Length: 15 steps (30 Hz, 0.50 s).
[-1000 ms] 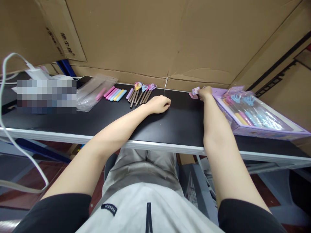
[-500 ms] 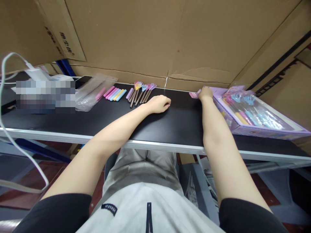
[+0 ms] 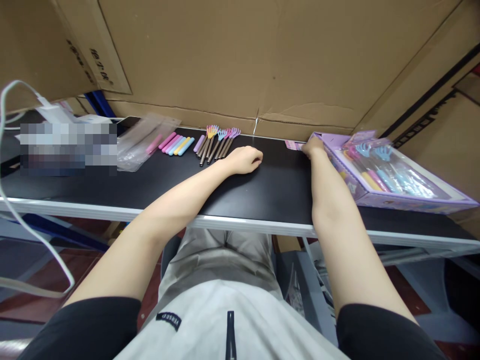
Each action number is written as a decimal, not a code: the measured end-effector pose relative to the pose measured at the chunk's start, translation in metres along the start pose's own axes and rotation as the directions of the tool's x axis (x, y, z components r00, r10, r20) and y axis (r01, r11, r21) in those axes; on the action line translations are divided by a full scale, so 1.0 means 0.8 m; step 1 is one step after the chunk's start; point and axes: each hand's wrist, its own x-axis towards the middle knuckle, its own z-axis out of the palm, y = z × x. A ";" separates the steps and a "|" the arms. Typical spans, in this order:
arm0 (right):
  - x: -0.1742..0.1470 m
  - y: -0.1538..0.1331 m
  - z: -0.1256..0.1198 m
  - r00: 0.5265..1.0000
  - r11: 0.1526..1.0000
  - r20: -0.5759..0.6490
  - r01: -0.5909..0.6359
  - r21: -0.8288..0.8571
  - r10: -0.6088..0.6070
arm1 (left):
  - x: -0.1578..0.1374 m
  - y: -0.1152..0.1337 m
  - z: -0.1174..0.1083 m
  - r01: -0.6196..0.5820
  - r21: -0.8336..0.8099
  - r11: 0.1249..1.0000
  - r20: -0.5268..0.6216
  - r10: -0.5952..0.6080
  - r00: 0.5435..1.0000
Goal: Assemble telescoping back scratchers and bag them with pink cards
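My left hand [image 3: 245, 160] rests on the black tabletop with its fingers curled in; nothing shows in them. Just left of it lie several small back scratchers [image 3: 214, 145] with coloured claw heads and brownish metal rods. Farther left are coloured handle sleeves [image 3: 176, 144] in a row, with a lone purple one [image 3: 199, 143] nearer the scratchers. At the back right, my right hand [image 3: 314, 145] closes over the end of a pink and purple card [image 3: 293, 145]; its fingertips are largely hidden. Right beside this hand stands a purple display box [image 3: 360, 192] with bagged back scratchers [image 3: 386, 167].
Clear plastic bags [image 3: 140, 145] lie left of the handles. A blurred-out item [image 3: 69, 150] and a white charger with a cable [image 3: 56, 112] sit at the far left. Cardboard [image 3: 210, 60] walls the back; a pale metal edge [image 3: 258, 225] runs along the table's front.
My right hand has shifted slightly left and toward me, and the card has slid a little left with it. My left hand stays put.
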 end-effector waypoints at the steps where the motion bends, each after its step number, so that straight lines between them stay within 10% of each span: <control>1: -0.007 -0.004 -0.005 0.999 0.999 0.035 -0.036 -0.004 0.036 | 0.000 0.001 0.000 0.000 0.006 1.000 0.005 0.000 1.000; 15: -0.060 -0.041 -0.063 0.955 0.990 0.295 -0.043 0.133 0.002 | -0.015 -0.066 -0.096 0.236 0.020 0.972 0.196 -0.235 0.952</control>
